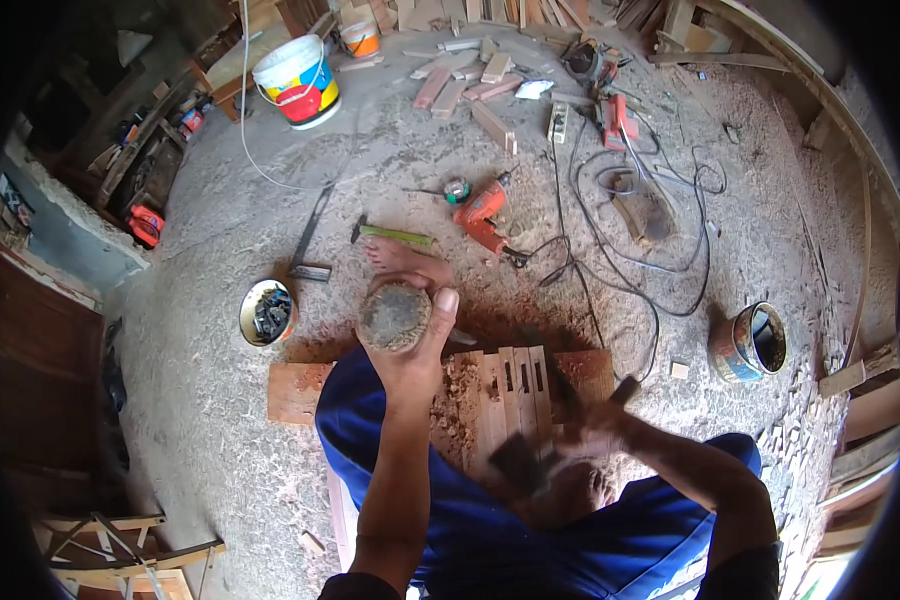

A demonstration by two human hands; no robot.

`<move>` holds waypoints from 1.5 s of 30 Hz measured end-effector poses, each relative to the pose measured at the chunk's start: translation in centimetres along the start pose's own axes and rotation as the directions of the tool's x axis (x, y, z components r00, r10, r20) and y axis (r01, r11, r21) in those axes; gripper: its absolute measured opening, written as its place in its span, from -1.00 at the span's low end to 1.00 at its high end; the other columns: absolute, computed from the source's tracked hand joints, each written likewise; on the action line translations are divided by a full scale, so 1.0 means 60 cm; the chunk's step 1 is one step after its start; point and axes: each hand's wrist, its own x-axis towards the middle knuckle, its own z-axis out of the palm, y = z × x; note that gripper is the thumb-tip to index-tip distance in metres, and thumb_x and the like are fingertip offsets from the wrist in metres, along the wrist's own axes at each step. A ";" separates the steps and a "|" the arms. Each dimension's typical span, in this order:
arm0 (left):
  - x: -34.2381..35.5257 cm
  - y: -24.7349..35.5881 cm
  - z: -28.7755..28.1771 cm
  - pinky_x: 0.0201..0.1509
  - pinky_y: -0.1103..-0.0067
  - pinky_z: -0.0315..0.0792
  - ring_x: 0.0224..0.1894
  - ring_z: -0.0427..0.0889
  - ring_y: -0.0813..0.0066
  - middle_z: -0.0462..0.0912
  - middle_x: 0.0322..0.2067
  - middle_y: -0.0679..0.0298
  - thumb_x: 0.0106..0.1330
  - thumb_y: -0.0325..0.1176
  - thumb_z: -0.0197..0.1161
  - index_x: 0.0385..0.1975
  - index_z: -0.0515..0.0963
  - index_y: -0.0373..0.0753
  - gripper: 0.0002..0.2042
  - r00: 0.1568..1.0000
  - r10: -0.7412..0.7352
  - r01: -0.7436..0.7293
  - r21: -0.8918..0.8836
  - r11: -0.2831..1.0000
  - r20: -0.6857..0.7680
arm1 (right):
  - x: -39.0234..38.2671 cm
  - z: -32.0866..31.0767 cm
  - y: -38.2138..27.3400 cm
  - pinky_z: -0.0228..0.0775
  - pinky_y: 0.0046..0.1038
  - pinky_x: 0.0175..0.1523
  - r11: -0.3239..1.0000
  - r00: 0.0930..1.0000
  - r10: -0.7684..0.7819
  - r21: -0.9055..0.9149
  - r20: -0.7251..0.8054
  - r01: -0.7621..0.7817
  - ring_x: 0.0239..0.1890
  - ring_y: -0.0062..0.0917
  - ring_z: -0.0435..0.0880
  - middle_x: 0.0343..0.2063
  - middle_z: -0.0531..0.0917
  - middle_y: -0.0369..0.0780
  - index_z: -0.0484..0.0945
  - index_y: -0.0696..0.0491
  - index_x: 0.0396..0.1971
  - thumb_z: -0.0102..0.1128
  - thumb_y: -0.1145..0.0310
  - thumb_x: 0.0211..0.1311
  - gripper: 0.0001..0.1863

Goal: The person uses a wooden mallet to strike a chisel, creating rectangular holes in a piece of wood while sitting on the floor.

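Observation:
My left hand [416, 355] is raised above my lap, its fingers wrapped round a thick, round piece of wood [394, 316] seen end-on; its worn grey end faces up, and its lower part is hidden. At the right, my right hand [598, 430] grips a dark tool with a broad, flat head [522, 465], smeared by motion. Between my legs lie several light wooden strips [515, 395] side by side, with narrow slots cut in them. Wood shavings [454, 412] cover the wood to their left. A board [295, 392] lies crosswise beneath.
Ahead lie a hammer [398, 236], a red power drill [482, 213] and a try square [312, 240]. Black cords [580, 210] loop across the floor at right. Tins stand left [267, 313] and right [740, 345]; a bucket [298, 85] and wood offcuts [452, 95] are farther off.

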 end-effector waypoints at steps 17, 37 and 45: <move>-0.111 -0.063 -0.012 -0.53 0.61 0.34 -0.61 0.46 0.69 0.52 -0.66 0.46 0.20 -0.46 0.46 -0.63 0.49 -0.25 -0.75 0.943 -0.232 0.218 0.082 0.972 0.237 | 0.035 -0.142 -0.051 0.25 -0.55 -0.68 -0.173 0.237 0.967 0.931 0.098 0.323 -0.75 -0.65 0.41 -0.58 0.51 -0.31 0.39 0.13 -0.10 0.28 0.45 0.19 -0.68; -0.142 -0.113 0.005 -0.31 0.56 0.52 -0.44 0.62 0.59 0.69 -0.48 0.31 0.13 -0.48 0.47 -0.41 0.60 -0.32 -0.85 0.962 -0.133 0.083 0.206 0.975 0.240 | 0.006 -0.322 -0.131 0.54 -0.41 -0.36 0.435 0.314 0.876 0.880 -0.365 -0.192 -0.42 -0.37 0.71 -0.33 0.66 -0.08 0.22 0.10 0.29 0.25 0.58 0.15 -0.32; -0.184 -0.220 -0.052 -0.12 0.49 0.56 -0.15 0.65 0.49 0.69 -0.17 0.21 0.04 -0.54 0.48 -0.09 0.57 -0.32 -0.60 0.908 -0.281 0.391 -0.387 0.835 0.312 | 0.043 -0.314 -0.148 0.49 -0.05 -0.02 0.654 0.640 0.743 0.414 -0.196 -0.633 -0.16 0.04 0.68 -0.10 0.58 0.24 0.02 0.04 0.47 0.04 0.55 0.12 -0.16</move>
